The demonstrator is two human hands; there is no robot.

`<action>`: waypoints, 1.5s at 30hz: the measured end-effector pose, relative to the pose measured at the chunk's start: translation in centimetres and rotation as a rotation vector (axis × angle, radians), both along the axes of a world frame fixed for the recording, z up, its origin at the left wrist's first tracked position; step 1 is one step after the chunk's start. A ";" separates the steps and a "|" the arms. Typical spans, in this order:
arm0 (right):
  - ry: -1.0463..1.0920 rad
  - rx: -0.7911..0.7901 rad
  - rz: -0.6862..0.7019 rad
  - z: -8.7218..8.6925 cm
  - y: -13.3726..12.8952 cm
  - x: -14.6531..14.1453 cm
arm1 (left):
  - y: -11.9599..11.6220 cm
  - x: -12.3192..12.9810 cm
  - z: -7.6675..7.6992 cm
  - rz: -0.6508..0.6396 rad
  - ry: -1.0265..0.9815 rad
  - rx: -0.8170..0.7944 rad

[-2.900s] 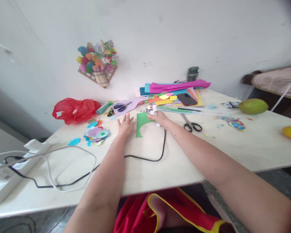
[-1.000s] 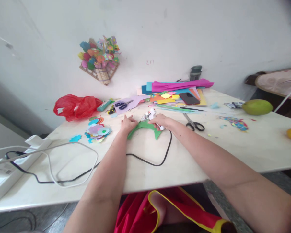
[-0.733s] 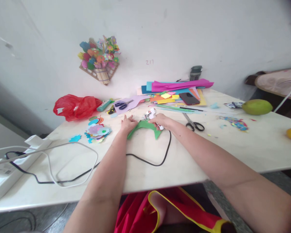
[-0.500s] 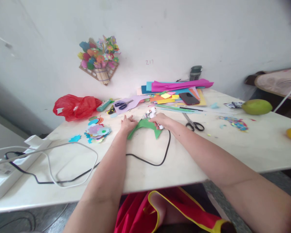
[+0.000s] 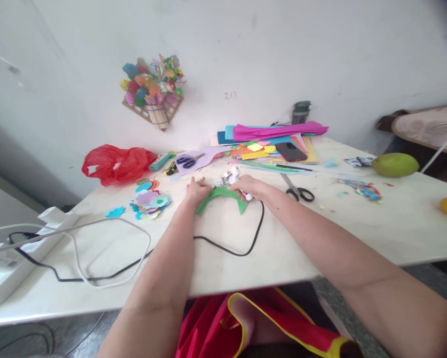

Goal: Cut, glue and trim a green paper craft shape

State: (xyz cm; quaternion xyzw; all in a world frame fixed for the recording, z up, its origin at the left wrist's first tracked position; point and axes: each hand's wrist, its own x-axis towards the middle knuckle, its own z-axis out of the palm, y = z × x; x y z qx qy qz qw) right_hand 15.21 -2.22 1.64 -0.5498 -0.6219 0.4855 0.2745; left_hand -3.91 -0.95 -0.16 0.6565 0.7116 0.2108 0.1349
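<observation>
The left hand (image 5: 198, 191), fingers spread, touches the green paper (image 5: 225, 192) mid-desk (image 5: 283, 238), back from the near edge; the right hand (image 5: 248, 186) grips a white tool (image 5: 231, 175). The wall (image 5: 268, 59) reads "217".

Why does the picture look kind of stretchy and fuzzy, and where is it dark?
In the head view, the right forearm looks stretched toward the edge, probably by a wide lens; the white tool in the right hand is too soft for fine details; the wall dims at lower left; the top right corner is dark and blurry.
</observation>
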 end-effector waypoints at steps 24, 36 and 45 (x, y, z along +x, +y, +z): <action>0.133 -0.020 -0.119 -0.1 0.6 0.9 | 0.4 -0.5 -0.3 -0.022 -0.096 0.064; 0.167 -0.016 -0.184 -0.9 1.5 1.4 | 0.6 -0.7 -1.0 -0.051 0.251 0.097; 0.146 0.004 -0.165 -0.9 1.5 1.5 | 1.0 -0.4 -1.6 -0.052 0.297 0.073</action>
